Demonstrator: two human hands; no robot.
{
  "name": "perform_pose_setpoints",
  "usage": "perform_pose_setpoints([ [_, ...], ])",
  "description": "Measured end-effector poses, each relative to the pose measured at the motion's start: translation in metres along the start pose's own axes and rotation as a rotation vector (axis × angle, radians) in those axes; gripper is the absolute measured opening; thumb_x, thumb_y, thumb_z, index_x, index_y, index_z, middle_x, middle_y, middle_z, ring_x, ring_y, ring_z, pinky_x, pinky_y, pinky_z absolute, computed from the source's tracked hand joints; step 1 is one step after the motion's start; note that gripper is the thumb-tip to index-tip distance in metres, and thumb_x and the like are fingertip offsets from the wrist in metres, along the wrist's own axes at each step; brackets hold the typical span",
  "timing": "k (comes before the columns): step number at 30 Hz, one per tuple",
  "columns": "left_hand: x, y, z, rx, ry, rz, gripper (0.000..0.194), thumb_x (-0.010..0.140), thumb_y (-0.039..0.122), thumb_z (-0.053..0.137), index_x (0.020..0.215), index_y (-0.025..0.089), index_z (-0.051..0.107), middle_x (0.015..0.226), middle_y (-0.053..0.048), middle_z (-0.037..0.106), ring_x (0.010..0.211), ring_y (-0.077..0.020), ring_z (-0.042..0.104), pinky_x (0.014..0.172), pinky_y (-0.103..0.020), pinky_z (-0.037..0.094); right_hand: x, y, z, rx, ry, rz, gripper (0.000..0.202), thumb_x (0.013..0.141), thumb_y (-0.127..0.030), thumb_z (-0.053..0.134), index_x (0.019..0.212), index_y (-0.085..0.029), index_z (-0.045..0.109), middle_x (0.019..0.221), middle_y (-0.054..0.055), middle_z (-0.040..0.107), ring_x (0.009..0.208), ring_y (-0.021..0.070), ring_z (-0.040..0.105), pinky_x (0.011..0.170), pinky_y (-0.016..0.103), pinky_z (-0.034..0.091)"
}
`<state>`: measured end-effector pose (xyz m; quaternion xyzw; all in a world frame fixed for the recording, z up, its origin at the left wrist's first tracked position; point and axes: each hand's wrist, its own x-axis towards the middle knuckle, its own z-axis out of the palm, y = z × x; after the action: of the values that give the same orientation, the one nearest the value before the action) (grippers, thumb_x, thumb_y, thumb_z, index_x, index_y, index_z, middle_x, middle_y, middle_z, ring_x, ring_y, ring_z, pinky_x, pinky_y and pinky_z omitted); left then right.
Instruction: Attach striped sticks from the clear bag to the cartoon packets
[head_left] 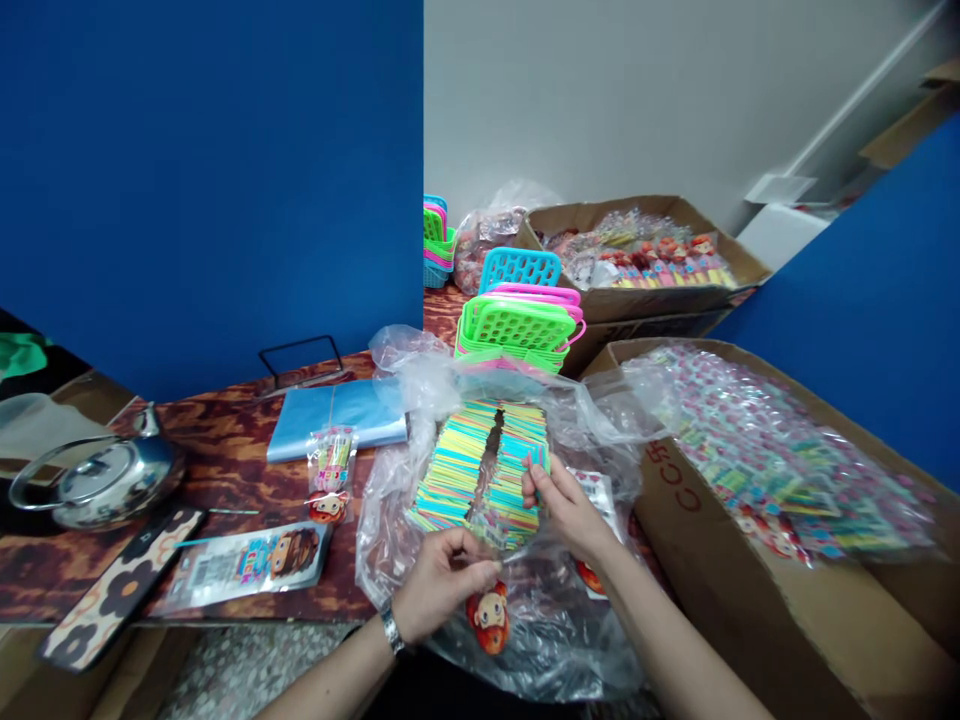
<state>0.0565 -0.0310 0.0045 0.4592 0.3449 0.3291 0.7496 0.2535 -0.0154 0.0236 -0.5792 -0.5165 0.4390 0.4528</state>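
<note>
A large clear plastic bag (390, 500) lies opened around two rows of thin yellow, green and blue sticks (457, 460). My left hand (446, 585), with a metal watch band at the wrist, pinches a small clear packet with a red-haired cartoon head (490, 618) hanging below the fingers. The fingers of my right hand (555, 495) are closed on a few sticks at the right row. Partly hidden by my right forearm, another cartoon packet (595, 490) rests on the bag.
Stacked plastic baskets (517, 325) stand behind the bag. Cardboard boxes of packets (675, 490) are at the right. On the left are a kettle (112, 480), a blue folder (322, 415), more packets (251, 560) and a flowered case (120, 590).
</note>
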Motion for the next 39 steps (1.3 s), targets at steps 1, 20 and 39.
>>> perform_pose_setpoints([
  [1, 0.001, 0.002, 0.003, -0.076, -0.02, -0.008, 0.027, 0.064, 0.029, 0.074, 0.064, 0.014, 0.053, 0.065, 0.001, 0.057, 0.06, -0.0086, 0.049, 0.062, -0.022, 0.04, -0.002, -0.003, 0.005, 0.126, 0.024, 0.004, 0.027, 0.087, -0.047, 0.038, 0.092, -0.021, 0.046, 0.068, -0.003, 0.049, 0.06, 0.0117, 0.052, 0.06, 0.025, 0.043],
  [20, -0.003, 0.01, 0.018, -0.593, -0.119, -0.092, 0.024, 0.056, 0.024, 0.081, 0.065, 0.013, 0.061, 0.063, 0.002, 0.057, 0.054, -0.0066, 0.048, 0.059, -0.021, 0.037, -0.029, -0.016, 0.035, -0.409, 0.05, -0.637, 0.013, 0.092, -0.023, 0.032, 0.098, -0.024, 0.043, 0.081, 0.001, 0.06, 0.085, 0.017, 0.061, 0.095, 0.039, 0.039],
  [39, 0.002, 0.017, 0.001, 0.576, 0.214, 0.231, 0.019, 0.071, 0.029, 0.067, 0.063, 0.015, 0.057, 0.059, 0.0, 0.06, 0.054, -0.0114, 0.053, 0.052, -0.02, 0.04, -0.029, -0.064, 0.035, 0.12, 0.269, -0.244, 0.026, 0.092, -0.04, 0.027, 0.096, -0.023, 0.047, 0.094, 0.005, 0.062, 0.097, 0.0195, 0.056, 0.088, 0.04, 0.042],
])
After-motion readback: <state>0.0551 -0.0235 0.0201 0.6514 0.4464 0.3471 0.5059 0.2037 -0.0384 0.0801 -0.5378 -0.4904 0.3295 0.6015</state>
